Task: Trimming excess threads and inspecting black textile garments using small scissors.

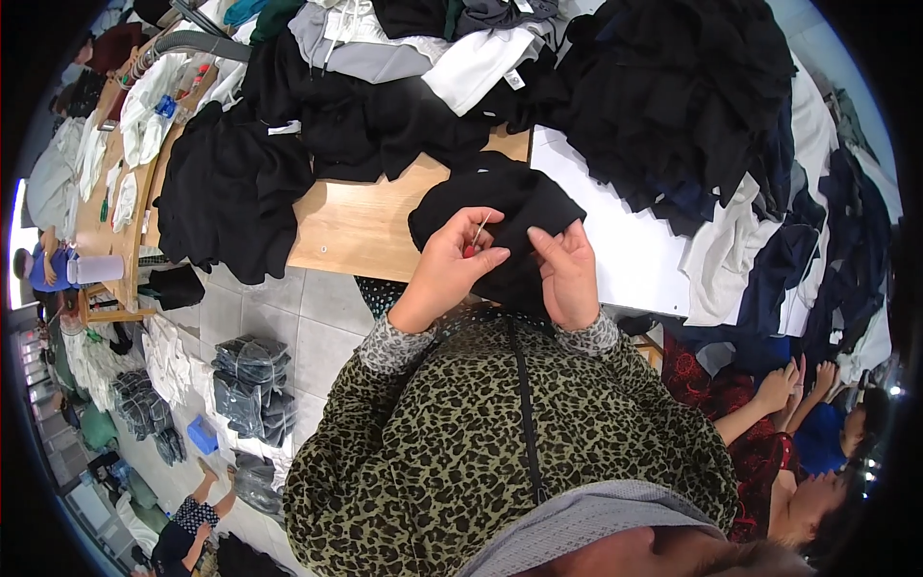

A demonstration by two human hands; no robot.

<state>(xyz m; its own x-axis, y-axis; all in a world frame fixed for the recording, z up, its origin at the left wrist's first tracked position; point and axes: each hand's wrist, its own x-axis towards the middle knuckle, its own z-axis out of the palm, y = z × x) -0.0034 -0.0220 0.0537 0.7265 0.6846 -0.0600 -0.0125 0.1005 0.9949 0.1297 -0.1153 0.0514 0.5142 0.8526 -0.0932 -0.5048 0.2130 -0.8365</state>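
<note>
A black garment [495, 188] lies bunched in front of me at the table's near edge, part of it hanging toward my body. My left hand [444, 264] is closed around a small tool with a red handle [470, 251] and a thin metal tip. Most of that tool is hidden in the palm, so its exact kind does not show. Between thumb and fingers, my right hand [569, 277] pinches the black cloth near its right edge. Both hands are close together over the garment, the metal tip pointing up and away from me.
Black garments [236, 188] are heaped at left, with a taller dark pile [678, 96] at right. White and grey clothes [385, 48] lie at the back. The wooden tabletop [361, 216] meets a white surface [615, 240]. People sit close on my right; wrapped bundles [252, 385] stand on the floor.
</note>
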